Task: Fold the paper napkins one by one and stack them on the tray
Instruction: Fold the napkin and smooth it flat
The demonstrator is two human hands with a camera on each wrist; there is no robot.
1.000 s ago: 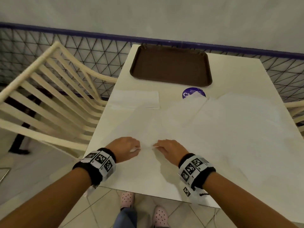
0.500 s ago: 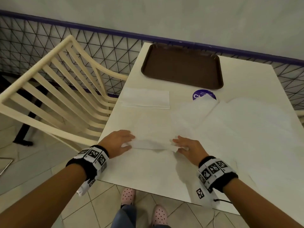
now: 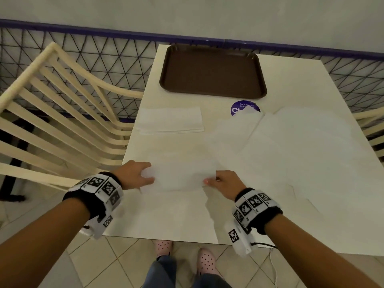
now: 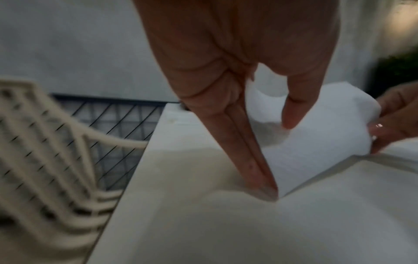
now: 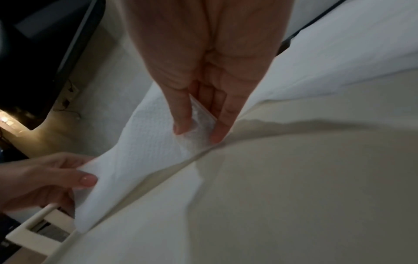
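Note:
A white paper napkin (image 3: 182, 173) lies near the front of the table, its near edge lifted and turned over away from me. My left hand (image 3: 138, 175) pinches its left end (image 4: 300, 142) between thumb and fingers. My right hand (image 3: 223, 182) pinches the right end (image 5: 194, 132) the same way. A folded napkin (image 3: 170, 121) lies flat at the table's left edge. Several unfolded napkins (image 3: 301, 146) overlap across the right half. The brown tray (image 3: 212, 71) stands bare at the far end.
A cream slatted chair (image 3: 62, 121) stands close against the table's left edge, and another chair's arm (image 3: 372, 125) shows at the right. A purple round sticker (image 3: 239, 107) lies by the tray. A wire mesh fence (image 3: 104, 50) runs behind the table (image 3: 166, 215).
My hands have slid apart from the middle of the napkin's near edge to its two ends and have lifted that edge up and away from me, so a folded band has widened.

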